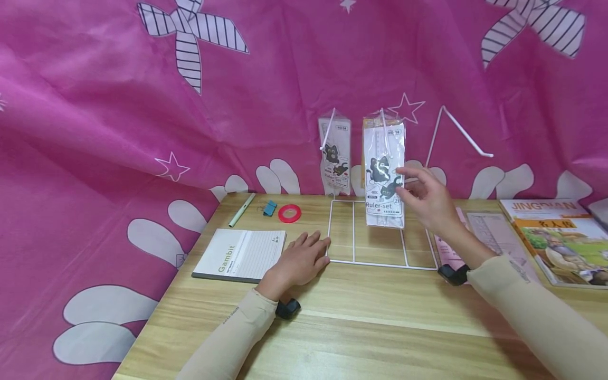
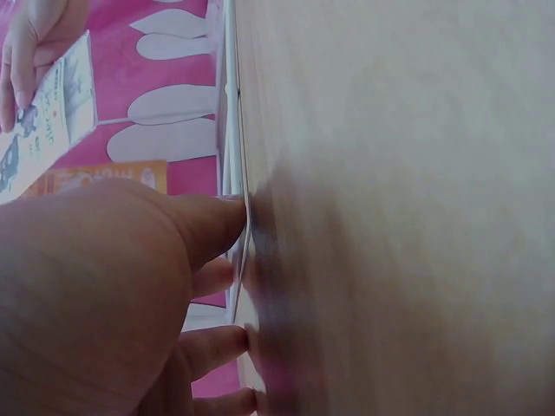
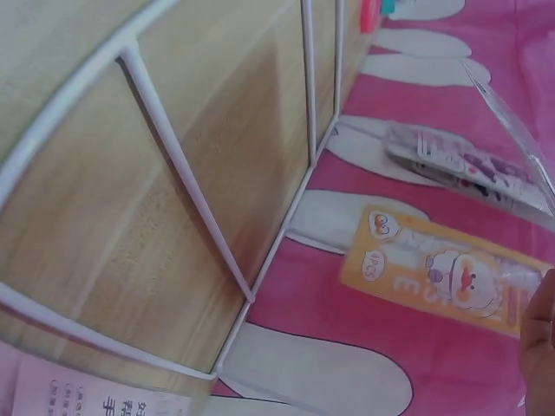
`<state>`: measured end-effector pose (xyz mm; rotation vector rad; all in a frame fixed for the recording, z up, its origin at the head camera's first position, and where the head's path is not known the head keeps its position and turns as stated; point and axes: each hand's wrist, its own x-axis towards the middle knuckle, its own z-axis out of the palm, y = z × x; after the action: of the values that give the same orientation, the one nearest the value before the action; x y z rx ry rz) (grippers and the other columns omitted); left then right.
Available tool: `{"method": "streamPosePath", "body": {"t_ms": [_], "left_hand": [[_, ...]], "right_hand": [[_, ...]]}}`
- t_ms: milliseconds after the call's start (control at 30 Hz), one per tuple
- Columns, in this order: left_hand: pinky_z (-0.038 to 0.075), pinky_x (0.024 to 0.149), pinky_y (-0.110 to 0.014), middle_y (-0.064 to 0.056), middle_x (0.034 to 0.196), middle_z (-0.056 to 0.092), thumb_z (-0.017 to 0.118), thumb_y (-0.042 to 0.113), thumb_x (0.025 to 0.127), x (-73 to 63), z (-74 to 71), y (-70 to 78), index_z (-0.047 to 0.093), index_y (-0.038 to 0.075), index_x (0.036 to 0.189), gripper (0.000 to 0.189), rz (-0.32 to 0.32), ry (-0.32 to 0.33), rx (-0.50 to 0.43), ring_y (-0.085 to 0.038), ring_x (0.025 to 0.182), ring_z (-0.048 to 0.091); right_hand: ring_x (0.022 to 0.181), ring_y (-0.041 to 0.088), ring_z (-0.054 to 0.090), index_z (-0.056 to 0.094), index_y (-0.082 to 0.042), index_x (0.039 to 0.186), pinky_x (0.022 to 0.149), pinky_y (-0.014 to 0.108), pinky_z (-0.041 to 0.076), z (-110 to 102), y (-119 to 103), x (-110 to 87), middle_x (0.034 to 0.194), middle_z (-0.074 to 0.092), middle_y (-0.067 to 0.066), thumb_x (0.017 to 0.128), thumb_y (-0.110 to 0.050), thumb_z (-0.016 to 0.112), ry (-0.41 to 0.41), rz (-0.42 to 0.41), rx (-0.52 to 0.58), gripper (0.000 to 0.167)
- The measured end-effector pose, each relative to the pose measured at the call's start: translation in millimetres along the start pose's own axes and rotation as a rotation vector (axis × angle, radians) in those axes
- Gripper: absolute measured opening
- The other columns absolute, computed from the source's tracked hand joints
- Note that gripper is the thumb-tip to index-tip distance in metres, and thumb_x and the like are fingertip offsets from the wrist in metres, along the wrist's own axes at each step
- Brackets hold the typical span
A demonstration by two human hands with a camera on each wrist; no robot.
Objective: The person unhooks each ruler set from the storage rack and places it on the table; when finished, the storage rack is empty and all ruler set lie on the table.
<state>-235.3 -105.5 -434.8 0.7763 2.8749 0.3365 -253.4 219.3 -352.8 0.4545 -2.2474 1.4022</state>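
Note:
My right hand (image 1: 427, 198) pinches the right edge of a clear-wrapped ruler set (image 1: 385, 174) with black cats printed on it. The pack hangs at the middle hook of a white wire rack (image 1: 380, 264), its top by the hook wire. Behind it shows an orange pack (image 3: 434, 273), partly hidden in the head view. A second ruler set (image 1: 336, 155) hangs from the left hook. My left hand (image 1: 301, 258) lies with fingers extended at the rack's front left corner, fingertips at the wire and the wooden table.
Left of the rack lie a notebook (image 1: 239, 253), a green pen (image 1: 242, 209), a blue binder clip (image 1: 269, 208) and a red tape roll (image 1: 290, 213). To the right are a pink sheet (image 1: 453, 248), a clear ruler (image 1: 489, 235) and a magazine (image 1: 560, 237). A pink curtain (image 1: 285, 79) hangs behind.

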Motion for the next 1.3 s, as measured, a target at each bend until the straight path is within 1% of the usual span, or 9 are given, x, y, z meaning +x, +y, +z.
{"method": "streamPosePath", "body": {"t_ms": [267,367,500,767,933,1100,1167,1200,1300], "left_hand": [[0.031,0.125,-0.065,-0.011,0.173,0.032,0.047,0.045,0.111,1.1,-0.1,2.6,0.042,0.025,0.163,0.055,-0.001,-0.011,0.004,-0.044,0.159,0.027],[0.031,0.124,-0.065,-0.011,0.172,0.033,0.047,0.045,0.111,1.0,0.1,3.0,0.042,0.024,0.163,0.056,0.000,-0.011,0.004,-0.044,0.159,0.027],[0.031,0.124,-0.066,-0.012,0.172,0.033,0.048,0.045,0.111,1.0,0.6,3.3,0.043,0.024,0.162,0.056,0.001,-0.011,0.001,-0.044,0.159,0.027],[0.030,0.125,-0.065,-0.011,0.173,0.032,0.048,0.045,0.111,0.8,-0.9,4.5,0.041,0.025,0.163,0.056,0.000,-0.019,-0.005,-0.044,0.159,0.027],[0.030,0.126,-0.064,-0.012,0.172,0.033,0.048,0.045,0.111,-1.4,-1.7,3.3,0.041,0.024,0.163,0.057,-0.007,-0.014,-0.007,-0.044,0.159,0.027],[0.029,0.126,-0.064,-0.012,0.173,0.032,0.048,0.045,0.111,-3.0,-1.7,1.7,0.040,0.025,0.164,0.057,-0.013,-0.015,-0.013,-0.045,0.159,0.026],[0.030,0.125,-0.065,-0.012,0.172,0.032,0.048,0.045,0.111,-3.2,-2.2,1.8,0.041,0.024,0.164,0.057,-0.007,-0.012,-0.013,-0.045,0.159,0.026],[0.030,0.125,-0.065,-0.013,0.172,0.033,0.049,0.044,0.111,-3.3,-2.6,2.1,0.042,0.024,0.163,0.057,-0.003,-0.010,-0.014,-0.045,0.159,0.027],[0.030,0.125,-0.065,-0.013,0.172,0.033,0.049,0.044,0.111,-2.6,-3.3,2.6,0.042,0.023,0.163,0.057,0.002,-0.009,-0.013,-0.046,0.159,0.027]], "right_hand": [[0.088,-0.003,0.065,0.063,-0.010,0.144,0.062,0.011,0.048,-8,-12,-21.2,0.110,0.055,0.002,0.097,0.002,0.071,-0.013,-0.032,-0.048,0.049],[0.086,-0.003,0.066,0.063,-0.009,0.145,0.057,0.014,0.044,-10,-14,-28.1,0.109,0.055,0.002,0.096,0.004,0.071,-0.020,-0.059,-0.036,0.051],[0.087,-0.001,0.065,0.061,-0.006,0.147,0.056,0.016,0.043,-12,-16,-36.7,0.112,0.056,-0.003,0.094,0.010,0.070,-0.029,-0.102,-0.015,0.056],[0.091,0.002,0.065,0.058,-0.004,0.149,0.070,0.009,0.051,-16,-26,-50.2,0.114,0.056,-0.003,0.090,0.017,0.070,-0.044,-0.144,-0.004,0.064],[0.090,0.002,0.066,0.059,-0.001,0.147,0.067,0.009,0.051,-15,-34,-59.2,0.117,0.060,0.000,0.088,0.019,0.071,-0.054,-0.186,-0.005,0.064],[0.091,0.005,0.067,0.058,-0.005,0.149,0.075,0.011,0.055,-13,-40,-70.3,0.124,0.061,0.000,0.087,0.020,0.070,-0.062,-0.184,0.011,0.067],[0.091,0.006,0.067,0.058,-0.004,0.148,0.075,0.011,0.055,-13,-42,-74.5,0.125,0.061,-0.001,0.086,0.022,0.070,-0.056,-0.189,0.025,0.069],[0.090,0.006,0.067,0.058,-0.003,0.148,0.080,0.009,0.051,-14,-43,-76.3,0.126,0.061,-0.001,0.084,0.023,0.071,-0.049,-0.199,0.030,0.070],[0.091,0.006,0.068,0.059,0.000,0.146,0.083,0.009,0.052,-15,-46,-80.7,0.127,0.062,0.000,0.081,0.027,0.071,-0.036,-0.233,0.041,0.072]]}}
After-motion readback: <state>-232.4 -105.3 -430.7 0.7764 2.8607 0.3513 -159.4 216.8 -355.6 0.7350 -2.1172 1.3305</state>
